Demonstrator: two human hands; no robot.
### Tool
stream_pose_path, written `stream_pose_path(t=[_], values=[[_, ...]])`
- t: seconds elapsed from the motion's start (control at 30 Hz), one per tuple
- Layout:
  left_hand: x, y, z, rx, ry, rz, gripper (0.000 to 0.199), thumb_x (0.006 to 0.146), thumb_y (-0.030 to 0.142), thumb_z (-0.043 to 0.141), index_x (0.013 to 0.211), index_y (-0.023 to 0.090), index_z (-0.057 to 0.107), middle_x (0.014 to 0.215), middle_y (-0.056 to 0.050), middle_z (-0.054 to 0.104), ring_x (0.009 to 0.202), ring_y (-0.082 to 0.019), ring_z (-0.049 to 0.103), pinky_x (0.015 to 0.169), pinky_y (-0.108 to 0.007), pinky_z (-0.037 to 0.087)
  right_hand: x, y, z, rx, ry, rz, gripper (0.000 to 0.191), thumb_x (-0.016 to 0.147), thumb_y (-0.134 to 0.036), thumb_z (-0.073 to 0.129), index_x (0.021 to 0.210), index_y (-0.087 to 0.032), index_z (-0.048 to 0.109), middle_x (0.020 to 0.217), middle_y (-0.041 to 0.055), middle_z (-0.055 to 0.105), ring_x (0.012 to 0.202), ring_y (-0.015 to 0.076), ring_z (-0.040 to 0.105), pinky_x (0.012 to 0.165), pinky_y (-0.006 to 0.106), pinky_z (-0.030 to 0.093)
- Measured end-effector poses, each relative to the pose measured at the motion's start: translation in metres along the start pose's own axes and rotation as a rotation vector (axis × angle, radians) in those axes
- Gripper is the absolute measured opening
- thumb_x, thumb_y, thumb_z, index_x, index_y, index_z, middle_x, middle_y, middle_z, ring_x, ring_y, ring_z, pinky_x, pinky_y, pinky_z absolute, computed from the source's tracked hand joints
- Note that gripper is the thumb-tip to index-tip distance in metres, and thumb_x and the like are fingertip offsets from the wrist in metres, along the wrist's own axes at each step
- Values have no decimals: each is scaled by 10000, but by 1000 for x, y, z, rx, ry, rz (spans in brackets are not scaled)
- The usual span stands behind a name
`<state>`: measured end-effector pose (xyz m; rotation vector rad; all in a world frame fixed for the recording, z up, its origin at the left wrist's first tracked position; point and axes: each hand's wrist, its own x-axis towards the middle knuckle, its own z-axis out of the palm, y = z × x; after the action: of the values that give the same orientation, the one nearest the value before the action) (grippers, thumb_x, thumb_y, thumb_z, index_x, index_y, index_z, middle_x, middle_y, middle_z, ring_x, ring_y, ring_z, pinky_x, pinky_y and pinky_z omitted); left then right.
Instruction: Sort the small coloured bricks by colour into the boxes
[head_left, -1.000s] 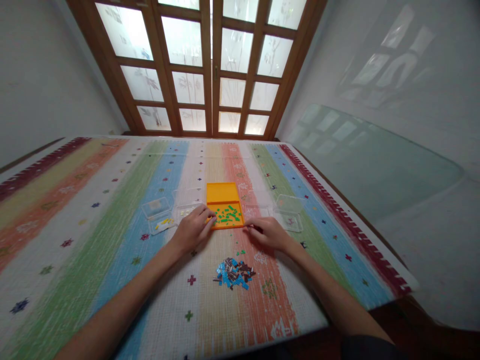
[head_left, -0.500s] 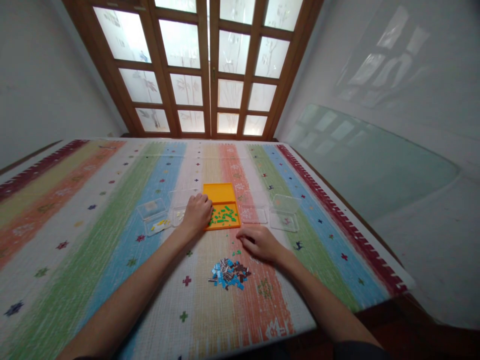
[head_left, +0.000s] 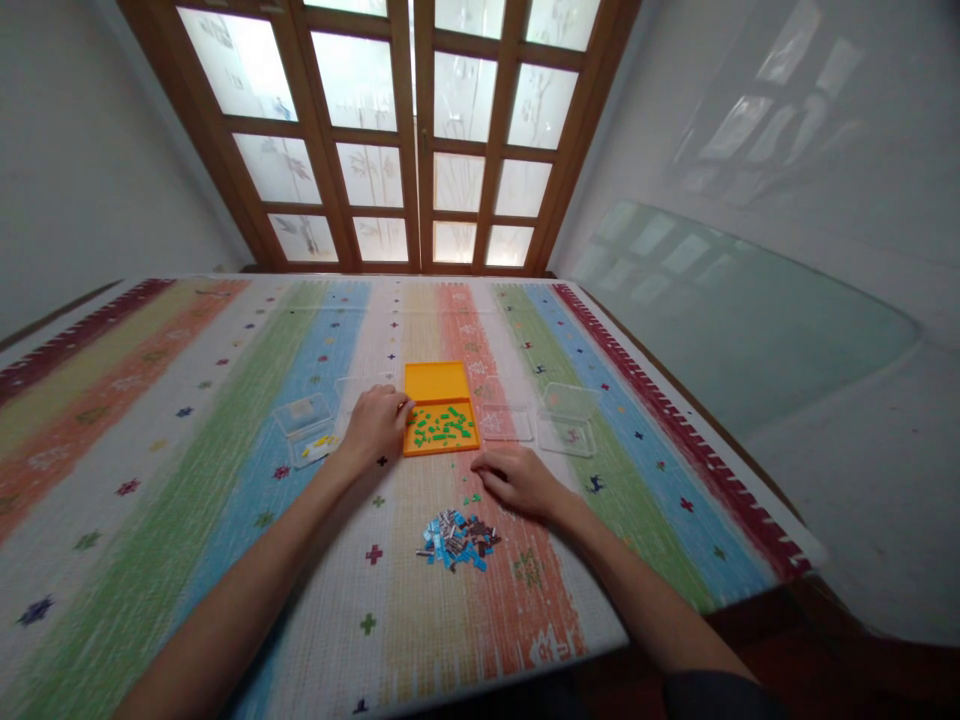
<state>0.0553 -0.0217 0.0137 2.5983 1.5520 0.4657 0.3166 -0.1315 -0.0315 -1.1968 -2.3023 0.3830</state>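
My left hand (head_left: pixel 373 425) is at the left edge of an open orange box (head_left: pixel 439 453), its fingers curled together and their tips by the rim. Whatever they may hold is hidden. Small green bricks (head_left: pixel 441 434) lie scattered in the box's near half. To the right and nearer to me, my right hand (head_left: pixel 519 480) rests on the cloth with thumb and fingers closed; I cannot make out anything in them. A few loose green bricks (head_left: pixel 472 498) lie just left of it. Closer still is a pile of blue, brown and greyish bricks (head_left: pixel 456 540).
A clear open box (head_left: pixel 304 430) with yellow pieces stands on the left. Another clear box (head_left: pixel 364 382) is partly behind my left hand. On the right are two more clear boxes, a nearer one (head_left: pixel 508 437) and a farther one (head_left: pixel 566 450). A striped cloth (head_left: pixel 300 600) covers the table.
My left hand has moved left, from over the orange box's left side to its edge, uncovering more green bricks. My right hand has stayed almost in place.
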Motion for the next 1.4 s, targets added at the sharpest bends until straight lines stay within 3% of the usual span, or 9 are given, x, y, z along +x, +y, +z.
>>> stream_pose_path(t=[0.13,0.27,0.43,0.53,0.7,0.87,1.13,1.4], values=[[-14,-8,-12,-123,72,41,244,933,228,517,939,158,751,781,-80,691,774,-225,607,777,-354,481,1,-2,0,-4,-6,7,222,897,-117,542,971,-179,742,901,74,782,825,183,706,792,287,511],[-38,2,-14,-259,125,112,198,935,228,539,960,172,727,760,-44,677,729,-192,601,784,-343,492,2,-6,-4,17,-47,30,187,943,-163,560,977,-174,744,914,79,778,826,183,698,788,290,499],[-68,28,3,-385,-8,238,191,969,236,531,939,188,714,804,-42,681,755,-180,620,760,-315,507,3,-11,-14,104,-159,64,214,950,-365,685,1035,-178,746,907,67,766,798,173,683,751,284,488],[-77,39,18,-419,-97,264,184,975,211,530,1038,181,700,884,-61,701,828,-194,657,782,-324,525,1,-11,-17,156,-197,38,295,913,-411,738,1097,-181,747,923,70,770,799,170,686,749,280,494],[-79,49,29,-398,-78,267,239,995,194,481,1114,184,688,984,-84,714,934,-213,676,850,-351,539,1,-10,-16,150,-192,-12,337,929,-431,718,1142,-171,742,999,99,782,877,193,711,801,302,510],[-75,52,31,-350,-79,259,238,988,204,489,1083,192,707,970,-84,729,917,-221,690,847,-354,541,2,-12,-8,90,-176,-39,199,993,-326,626,1084,-195,746,1050,86,783,937,195,720,842,303,505],[-71,54,38,-356,-58,235,230,975,193,502,1045,209,720,980,-76,770,917,-209,720,857,-331,559,5,-15,5,-50,-85,-18,163,970,-185,573,917,-174,727,828,63,762,724,165,673,691,256,439],[-71,60,35,-313,-104,151,223,975,197,522,1042,192,735,1000,-92,797,898,-235,754,811,-335,569,5,-14,0,-101,-56,31,210,961,-190,562,823,-176,719,759,58,728,698,166,640,673,260,422]])
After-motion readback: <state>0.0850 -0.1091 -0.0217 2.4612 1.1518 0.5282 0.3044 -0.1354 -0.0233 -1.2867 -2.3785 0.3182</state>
